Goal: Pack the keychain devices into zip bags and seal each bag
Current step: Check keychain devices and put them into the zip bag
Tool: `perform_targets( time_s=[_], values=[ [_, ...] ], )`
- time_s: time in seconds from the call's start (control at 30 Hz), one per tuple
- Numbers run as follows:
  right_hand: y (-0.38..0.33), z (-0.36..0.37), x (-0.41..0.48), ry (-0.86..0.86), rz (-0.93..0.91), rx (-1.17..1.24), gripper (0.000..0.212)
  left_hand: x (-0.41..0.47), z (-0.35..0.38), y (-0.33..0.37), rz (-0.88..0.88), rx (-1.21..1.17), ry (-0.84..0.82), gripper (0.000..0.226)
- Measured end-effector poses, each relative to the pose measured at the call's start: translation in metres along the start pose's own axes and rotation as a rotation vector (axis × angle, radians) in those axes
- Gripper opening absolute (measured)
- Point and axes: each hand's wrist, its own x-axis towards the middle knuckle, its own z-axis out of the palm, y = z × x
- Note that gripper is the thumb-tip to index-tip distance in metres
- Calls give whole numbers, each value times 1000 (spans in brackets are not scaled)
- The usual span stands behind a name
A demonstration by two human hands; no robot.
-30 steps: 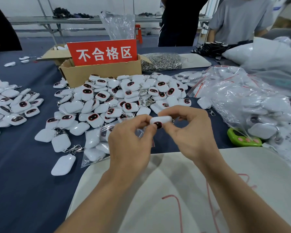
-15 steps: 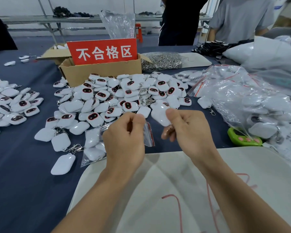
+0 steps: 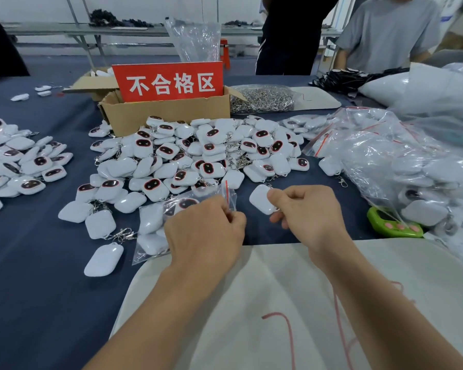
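My right hand [image 3: 310,212] pinches the light, hard, slick keychain device [image 3: 262,198] by its edge just over the table [image 3: 38,289], while my left hand [image 3: 206,231] fingers [image 3: 235,217] nip the flimsy zip bag [image 3: 229,194] near its red-striped mouth, which I judge the best hold

a long grey table [image 3: 64,32] stands before a white wall [image 3: 32,8].

The blue worktop [image 3: 38,303] carries a heap of devices [image 3: 211,166] just beyond the fingers [image 3: 277,194], a box [image 3: 166,116] behind it, bags [image 3: 398,161] right of them, a mat [image 3: 251,289] nearer.
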Motion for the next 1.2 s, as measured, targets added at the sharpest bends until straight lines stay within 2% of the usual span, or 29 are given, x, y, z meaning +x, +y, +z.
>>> perform_targets(
  time_s=[0.1, 0.27, 0.43, 0.5, 0.57, 0.67, 0.7, 0.77, 0.83, 0.9, 0.93, 1.0, 1.07, 1.13, 1.2],
  values=[
    [1, 4, -2, -105, -18, 31, 19, -2, -2, 0, 30, -95, 28, 25],
    [-4, 20, -8, -223, -112, 86, 21, -7, -8, 1, 150, -336, 58, 22],
    [-10, 28, -10, -548, -93, 236, 25, -8, -12, -2, 200, -486, 118, 16],
    [-11, 26, -13, -598, -96, 241, 27, -7, -13, -4, 233, -554, 135, 18],
    [-11, 26, -15, -497, -163, 78, 26, -9, -14, -3, 289, -612, 117, 20],
    [-10, 33, -15, -284, -341, -397, 26, -11, -13, -1, 325, -648, 67, 17],
    [-9, 35, -13, -264, -352, -457, 26, -11, -12, -1, 327, -652, 53, 17],
    [-8, 33, -6, -252, -297, -355, 22, -10, -11, -3, 326, -670, 8, 19],
    [-6, 25, 5, -119, -200, -160, 19, -12, -10, -5, 344, -652, -12, 28],
    [-3, 14, 15, 113, -160, -99, 17, -12, -15, -5, 304, -643, 85, 34],
    [0, 11, 20, 190, -159, -127, 23, -9, -18, -6, 222, -682, 175, 34],
    [7, 12, 29, 191, -207, -211, 41, 3, -24, -13, -4, -827, 377, 29],
    [13, 19, 41, 104, -283, -320, 60, 19, -29, -28, -213, -958, 483, 27],
    [15, 29, 57, 33, -358, -485, 72, 29, -32, -42, -315, -947, 516, 24],
    [12, 38, 69, -40, -393, -667, 75, 32, -33, -51, -342, -879, 519, 23]
  ],
)
